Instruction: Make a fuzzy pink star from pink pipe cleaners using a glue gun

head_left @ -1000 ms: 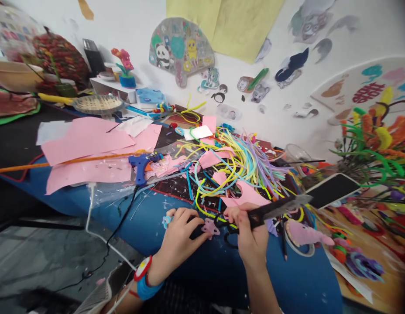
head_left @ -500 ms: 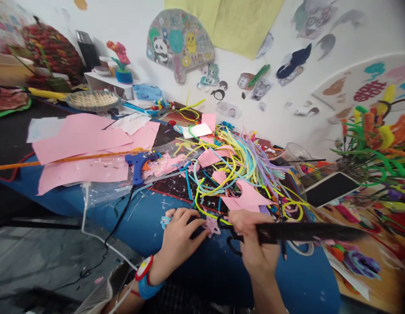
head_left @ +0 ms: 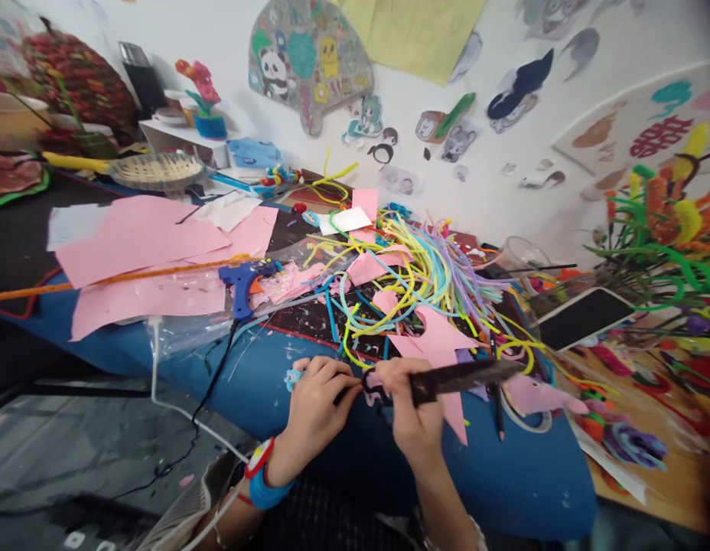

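My right hand [head_left: 415, 409] is closed round a large pair of scissors [head_left: 467, 379]. Its dark blades point to the right and its black handle loops lie toward my left hand. My left hand [head_left: 324, 398], with a blue ring and a wristband, has its thumb and fingers pinched together beside the loops. At those fingertips a small pink cut-out piece [head_left: 376, 390] shows, partly hidden by the handles and my right hand. Just past the hands lies a cut sheet of pink paper [head_left: 438, 337], with a notch curved out of it.
A bundle of pastel pipe cleaners [head_left: 435, 268] spreads behind the hands. To the left are a blue glue gun [head_left: 240, 287] and pink sheets [head_left: 142, 233]. A phone [head_left: 584, 317] and a dark pencil [head_left: 498, 405] lie to the right. The blue table cover [head_left: 521, 474] curves in front.
My right hand has moved left with the scissors, bringing the handles up to my left hand. My left fingers have closed together. A pink plush-like thing at the right has come into sight.
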A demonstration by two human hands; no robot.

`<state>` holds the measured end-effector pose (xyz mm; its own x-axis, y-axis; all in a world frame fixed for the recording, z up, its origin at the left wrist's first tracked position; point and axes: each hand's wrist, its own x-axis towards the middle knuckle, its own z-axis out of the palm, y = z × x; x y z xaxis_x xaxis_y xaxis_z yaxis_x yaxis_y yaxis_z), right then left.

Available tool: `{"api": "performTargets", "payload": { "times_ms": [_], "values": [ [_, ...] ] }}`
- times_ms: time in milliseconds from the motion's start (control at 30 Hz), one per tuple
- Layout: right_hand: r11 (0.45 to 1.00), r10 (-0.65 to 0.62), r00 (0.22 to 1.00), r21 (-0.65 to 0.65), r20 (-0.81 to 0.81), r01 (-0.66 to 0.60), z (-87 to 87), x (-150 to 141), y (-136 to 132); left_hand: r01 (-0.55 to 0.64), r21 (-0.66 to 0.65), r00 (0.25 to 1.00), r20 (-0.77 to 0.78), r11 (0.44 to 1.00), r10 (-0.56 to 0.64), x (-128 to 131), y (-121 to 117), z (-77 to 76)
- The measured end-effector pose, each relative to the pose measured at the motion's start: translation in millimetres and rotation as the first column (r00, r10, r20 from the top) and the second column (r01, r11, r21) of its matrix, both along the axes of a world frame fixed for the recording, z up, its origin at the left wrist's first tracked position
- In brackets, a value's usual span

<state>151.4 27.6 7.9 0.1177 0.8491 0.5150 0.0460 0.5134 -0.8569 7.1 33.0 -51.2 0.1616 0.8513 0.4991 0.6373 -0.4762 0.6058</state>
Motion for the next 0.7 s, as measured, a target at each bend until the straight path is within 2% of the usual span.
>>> {"api": "performTargets", "payload": {
  "times_ms": [100, 200, 300, 400, 467, 567, 700],
  "values": [
    [0.998, -0.036, 0.999, 0.042, -0.026, 0.037, 2.3, 1.6, 0.1, 0.009, -0.019, 1.000, -0.003, 1.000, -0.009, -0.3, 0.3, 0.8],
    [1.000, -0.011, 0.999, -0.019, 0.039, 0.012, 3.7, 3.6, -0.8, 0.003, -0.030, 1.000, 0.002, 1.000, -0.003, 0.2, 0.5, 2.0],
    [0.999, -0.046, 0.999, -0.002, 0.029, 0.046, 2.9, 4.4, -4.7, 0.000, -0.031, 1.000, 0.006, 1.000, 0.000, 0.9, 0.3, 2.6],
    [0.997, -0.051, 0.996, -0.048, 0.079, 0.055, 2.1, 5.2, -8.6, -0.012, -0.015, 1.000, 0.008, 1.000, 0.012, 1.4, -0.2, 3.3],
    [0.990, -0.144, 0.989, 0.000, 0.038, 0.144, 2.7, 6.0, -9.7, -0.019, -0.009, 1.000, 0.009, 1.000, 0.019, 1.7, -0.3, 3.9],
    [0.993, -0.114, 0.990, -0.001, 0.081, 0.115, 4.3, 7.3, -9.1, -0.019, -0.014, 1.000, 0.021, 1.000, 0.019, 2.1, -0.3, 4.6],
    [0.988, -0.155, 0.986, 0.033, 0.059, 0.153, 0.6, 7.9, -8.9, -0.023, -0.015, 1.000, 0.016, 1.000, 0.023, 3.4, -0.5, 5.1]
  ]
}}
